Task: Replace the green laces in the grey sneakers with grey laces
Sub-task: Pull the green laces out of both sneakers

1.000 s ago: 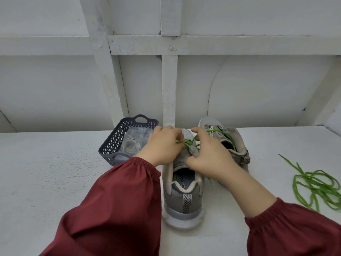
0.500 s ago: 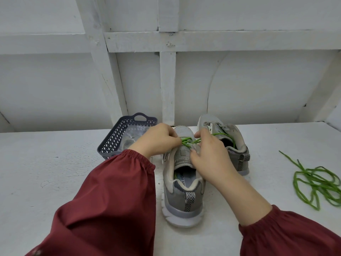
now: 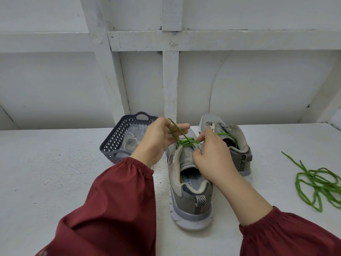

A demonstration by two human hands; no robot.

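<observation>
Head view puts my attention on the left hand point(image 3: 158, 139) first. Its fingers point(image 3: 177, 130) are curled and pinch a strand of the green lace point(image 3: 186, 142), drawn up into a taut narrow loop above the knuckles. Just right of those fingers the lace crosses itself in a few bright green rows over the front of the near sneaker point(image 3: 190, 200). It is thin, round cord, vivid against the grey mesh.

The right hand point(image 3: 212, 159) sits touching that sneaker's upper. Its fingers point(image 3: 206, 137) and thumb are curled and nip the right eyelet edge beside the tongue. A green strand comes out from behind the fingertips and trails over the opening of the far sneaker point(image 3: 241, 148), which stands just beyond the right hand, heel toward me.

Below both hands the near sneaker points away from me. I see its grey heel with a chevron pull tab, a pale sole, and printed lettering on the insole that I can only partly read.

Left of the left fingers, close behind them, stands a dark perforated basket point(image 3: 114, 143) holding a clear bag point(image 3: 132, 139) with something pale coiled inside, too blurred to name. Well right of the right hand a loose green lace point(image 3: 317, 183) lies tangled on the white table point(image 3: 55, 182). Dark red sleeves point(image 3: 114, 209) cover both forearms.
</observation>
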